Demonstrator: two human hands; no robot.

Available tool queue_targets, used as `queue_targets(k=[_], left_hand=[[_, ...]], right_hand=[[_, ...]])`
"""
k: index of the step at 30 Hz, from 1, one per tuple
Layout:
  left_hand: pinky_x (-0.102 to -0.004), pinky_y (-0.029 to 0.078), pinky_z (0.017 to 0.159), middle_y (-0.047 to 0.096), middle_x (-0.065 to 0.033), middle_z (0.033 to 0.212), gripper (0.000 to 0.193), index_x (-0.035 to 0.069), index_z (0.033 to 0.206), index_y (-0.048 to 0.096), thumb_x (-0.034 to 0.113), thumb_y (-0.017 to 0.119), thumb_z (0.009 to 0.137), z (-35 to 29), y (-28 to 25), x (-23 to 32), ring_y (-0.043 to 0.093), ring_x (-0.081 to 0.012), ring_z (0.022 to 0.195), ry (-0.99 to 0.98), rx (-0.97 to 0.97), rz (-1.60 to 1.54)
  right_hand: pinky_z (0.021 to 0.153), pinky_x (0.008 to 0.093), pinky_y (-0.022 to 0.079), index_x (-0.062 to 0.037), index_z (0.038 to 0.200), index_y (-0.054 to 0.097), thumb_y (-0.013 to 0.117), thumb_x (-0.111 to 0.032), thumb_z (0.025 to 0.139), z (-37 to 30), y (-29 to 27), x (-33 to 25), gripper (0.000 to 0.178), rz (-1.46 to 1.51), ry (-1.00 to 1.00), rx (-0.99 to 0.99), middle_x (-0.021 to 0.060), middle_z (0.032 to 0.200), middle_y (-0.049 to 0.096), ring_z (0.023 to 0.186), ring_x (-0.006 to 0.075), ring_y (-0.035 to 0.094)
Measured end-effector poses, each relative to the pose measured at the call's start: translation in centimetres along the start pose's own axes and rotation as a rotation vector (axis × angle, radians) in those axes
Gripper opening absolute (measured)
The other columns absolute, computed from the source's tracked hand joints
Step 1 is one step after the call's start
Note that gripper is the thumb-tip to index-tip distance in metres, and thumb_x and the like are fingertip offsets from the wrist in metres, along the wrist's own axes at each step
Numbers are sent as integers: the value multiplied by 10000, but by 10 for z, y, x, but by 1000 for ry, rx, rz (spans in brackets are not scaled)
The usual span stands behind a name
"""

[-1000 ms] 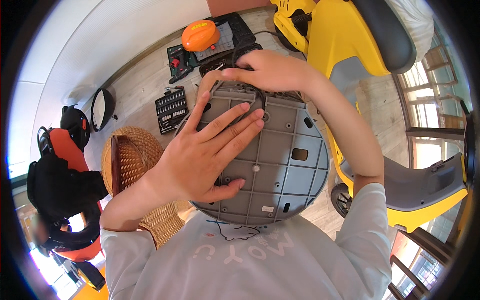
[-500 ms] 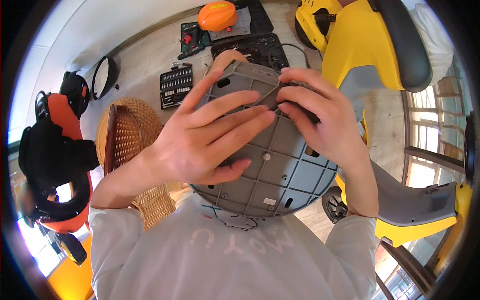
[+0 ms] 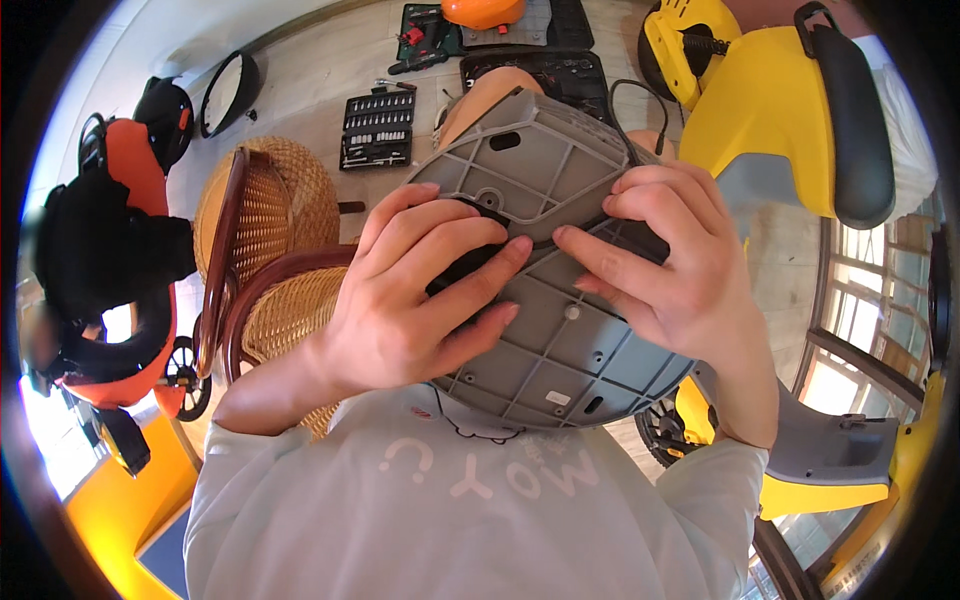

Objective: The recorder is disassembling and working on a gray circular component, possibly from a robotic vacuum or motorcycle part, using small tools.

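A grey plastic panel [image 3: 530, 345] with a ribbed underside leans across my lap against my shirt. A wedge-shaped section [image 3: 530, 150] with an oval slot and a round screw boss forms its upper part, with dark gaps along its lower edges. My left hand [image 3: 410, 290] has its bent fingers on the panel at the left gap. At the right gap, my right hand [image 3: 680, 265] grips with curled fingers, index tip near the wedge's lower point. A thin black cable [image 3: 650, 90] curves down to the wedge's right side. What lies beneath my fingertips is hidden.
Ahead on the floor are a socket set [image 3: 378, 130], an open black tool case [image 3: 535, 75], a power drill [image 3: 425, 45] and an orange shell [image 3: 485, 12]. Wicker chairs [image 3: 275, 200] and an orange-black scooter [image 3: 130, 230] stand left; yellow scooter bodywork [image 3: 760, 100] stands right.
The panel has tilted and shifted slightly right, showing more of the wedge section. My left fingers have curled in toward its gap, and my right hand has moved a little right and down.
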State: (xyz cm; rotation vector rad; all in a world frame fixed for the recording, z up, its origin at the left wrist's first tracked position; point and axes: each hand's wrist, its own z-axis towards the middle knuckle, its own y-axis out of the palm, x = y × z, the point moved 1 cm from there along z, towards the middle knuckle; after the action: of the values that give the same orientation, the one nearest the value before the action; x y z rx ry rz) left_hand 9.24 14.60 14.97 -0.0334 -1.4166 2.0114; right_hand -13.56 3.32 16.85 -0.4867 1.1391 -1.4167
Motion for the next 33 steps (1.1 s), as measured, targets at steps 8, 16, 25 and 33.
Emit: queue_targets(k=[8,16,25,33], left_hand=[[-515,297,1172,466,-185,1470,537,94,1296,702,218,795,782,-15,-5,-15,418,-328,1355,-107,75,-16],[-316,379,1112,528,-137,1439,592,-39,1537,348,229,545,1047,-27,7,-30,507,-186,1304,-797,-1,-1107],[-310,418,1075,567,-121,1387,566,-12,1548,344,177,536,1050,-34,0,-26,544,-166,1240,-746,-16,-940],[-311,347,1126,508,-111,1451,584,51,1583,305,180,495,1045,-26,-1,-8,470,-164,1323,-1025,194,-1571]], right_hand=[[786,368,502,-72,958,741,797,-100,629,9,-2,2,335,82,-111,-93,7,949,620,888,219,608],[560,302,419,-103,847,706,743,-166,673,40,5,4,189,19,-301,-192,-30,729,502,686,161,523],[500,276,380,-148,1093,769,641,-165,734,50,19,1,381,-215,-407,-138,-42,669,426,573,116,461],[499,309,334,-156,1200,766,691,-138,694,55,32,1,511,5,-300,-186,-5,666,335,548,158,425]])
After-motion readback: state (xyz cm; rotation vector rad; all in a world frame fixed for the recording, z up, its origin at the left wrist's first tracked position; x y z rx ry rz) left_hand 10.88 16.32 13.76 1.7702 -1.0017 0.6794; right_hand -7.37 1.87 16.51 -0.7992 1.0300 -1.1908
